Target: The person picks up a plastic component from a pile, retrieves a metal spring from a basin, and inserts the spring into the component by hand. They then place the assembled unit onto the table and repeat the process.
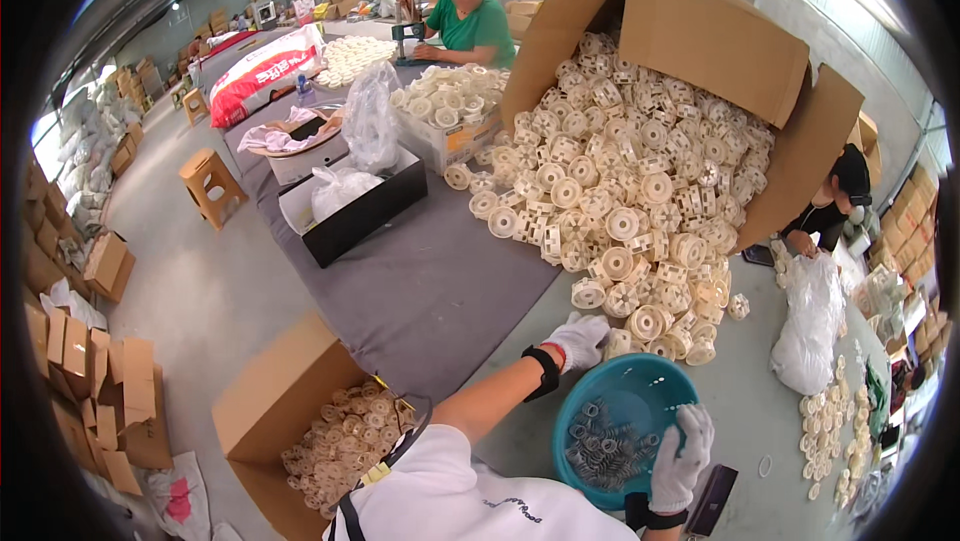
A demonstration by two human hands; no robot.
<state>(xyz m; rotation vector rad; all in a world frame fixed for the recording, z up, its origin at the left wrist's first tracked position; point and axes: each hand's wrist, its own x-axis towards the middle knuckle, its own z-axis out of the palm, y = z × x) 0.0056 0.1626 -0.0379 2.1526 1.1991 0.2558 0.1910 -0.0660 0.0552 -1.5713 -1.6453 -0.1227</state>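
Observation:
My left hand (580, 342), in a white glove with a black wristband, reaches to the near edge of a big heap of cream plastic wheel-shaped parts (640, 191). Its fingers are stretched out, with the tips beside a part (618, 343); no part shows in its grasp. Between my hands sits a teal basin (590, 393) with many small metal springs (610, 451) on its bottom. My gloved right hand (682, 451) is at the basin's right rim, fingers apart and loosely bent, with nothing visible in them.
The heap spills from a tipped cardboard box (715, 36). Another box (270, 391) of parts stands at lower left. A dark phone-like object (713, 501) lies by my right wrist. Ahead are a black tray (370, 216) and a co-worker in green (470, 26); another person (835, 201) works at right.

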